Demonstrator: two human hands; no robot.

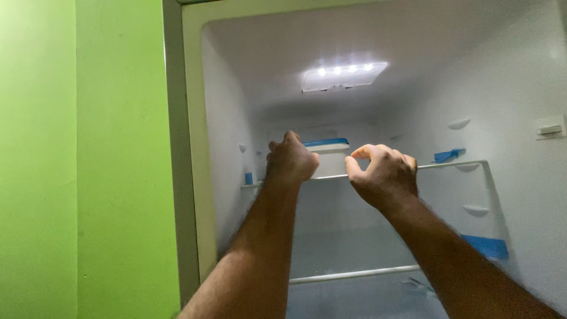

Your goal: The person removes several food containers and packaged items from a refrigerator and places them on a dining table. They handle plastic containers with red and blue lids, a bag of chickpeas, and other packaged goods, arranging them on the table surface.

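Glass shelf: clear glass with a pale front rail, the upper shelf (449,165) runs across the open fridge from side wall to side wall, at the height of both hands; the rail shows bare between the hands and to the right of them.
Left hand: the left hand (289,162) is clenched over the front rail of the upper shelf, knuckles up and fingers curled down behind the edge, grasping it left of centre.
Right hand: the right hand (384,174) grips the same rail just right of centre, thumb and forefinger curved into a ring around the edge, the other fingers folded over the top.
Arms: both bare forearms rise from the bottom of the picture, side by side, into the fridge.
Lower shelf: a second shelf (354,274) sits below, its pale front rail crossing between the two forearms.
Blue tape: strips of blue tape (485,246) stick to the right wall, one near the lower shelf and another by the right end of the upper shelf.
Back: a white box with a blue top edge (328,143) stands behind the hands, against the rear wall.
Light: a lamp (342,74) glows in the ceiling.
Wall: a green wall (82,159) stands left of the fridge.
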